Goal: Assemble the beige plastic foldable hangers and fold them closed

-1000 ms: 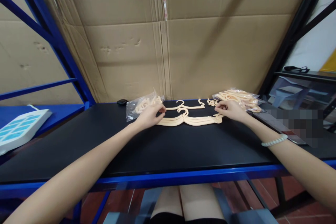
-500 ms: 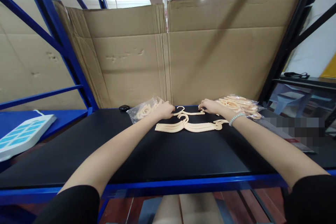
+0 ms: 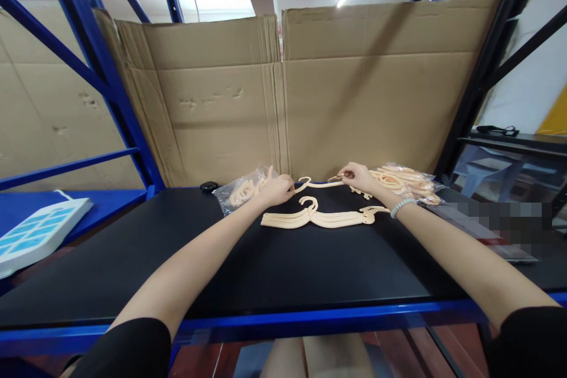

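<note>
At the back of the black table, my left hand (image 3: pixel 280 188) is closed on the left end of a cream hanger (image 3: pixel 325 184). My right hand (image 3: pixel 355 175), fingers pinched, holds a small cream piece (image 3: pixel 335 178) at the hanger's right end; whether it is joined to the hanger I cannot tell. Nearer to me lies a set of folded cream hangers (image 3: pixel 292 220), hooks pointing away, with a thin arm sticking out at the right. Small cream pieces (image 3: pixel 362 192) lie under my right hand.
A clear bag of cream parts (image 3: pixel 243 191) lies by my left hand, a fuller bag (image 3: pixel 410 182) beyond my right wrist. A small black object (image 3: pixel 209 186) sits at the back left. Cardboard (image 3: pixel 376 100) walls the back; a blue rail (image 3: pixel 310 319) edges the table's front.
The hanger between my hands has shifted away from the nearer hangers. My right hand has risen a little, its fingers now pinched on the small piece.
</note>
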Motion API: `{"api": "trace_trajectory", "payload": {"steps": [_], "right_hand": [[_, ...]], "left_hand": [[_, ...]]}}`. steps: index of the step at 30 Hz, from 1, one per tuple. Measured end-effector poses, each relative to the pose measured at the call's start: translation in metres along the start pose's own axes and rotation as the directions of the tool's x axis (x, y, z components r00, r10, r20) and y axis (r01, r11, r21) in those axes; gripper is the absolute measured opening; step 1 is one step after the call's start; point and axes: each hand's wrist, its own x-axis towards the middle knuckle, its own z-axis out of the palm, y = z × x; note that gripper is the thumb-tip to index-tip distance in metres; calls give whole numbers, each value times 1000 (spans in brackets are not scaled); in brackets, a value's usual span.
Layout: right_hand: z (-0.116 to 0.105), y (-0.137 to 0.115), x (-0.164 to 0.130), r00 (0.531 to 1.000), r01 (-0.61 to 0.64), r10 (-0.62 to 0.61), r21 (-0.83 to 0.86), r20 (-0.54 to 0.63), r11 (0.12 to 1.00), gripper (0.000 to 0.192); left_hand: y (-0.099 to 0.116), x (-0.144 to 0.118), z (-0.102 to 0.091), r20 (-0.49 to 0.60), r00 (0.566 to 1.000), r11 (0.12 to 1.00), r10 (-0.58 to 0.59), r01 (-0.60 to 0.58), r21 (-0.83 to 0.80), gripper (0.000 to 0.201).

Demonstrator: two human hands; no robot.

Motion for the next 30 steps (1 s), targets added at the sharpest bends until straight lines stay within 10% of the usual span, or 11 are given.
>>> {"api": "trace_trajectory", "payload": {"steps": [7,13,23,30], "right_hand": [[-35,-8,5,880,-195,287,262,-378,945,36],[-68,-26,-8,759,-154,456,553,-464,819,33],[-51,-56,-72,858,-257,513,892,34,371,30],[-33,-74,-87,881,-284,456,915,131,287,35]], "left_hand": [[2,11,1,-187,977,987,-102,76,-144,15],[10,27,-12,-377,915,980,-142,75,-186,14],[22,-40,-30,-356,919,934,-168,33,-356,15],[26,-93,-3,-343,922,883,-180,-2,-469,14]]}}
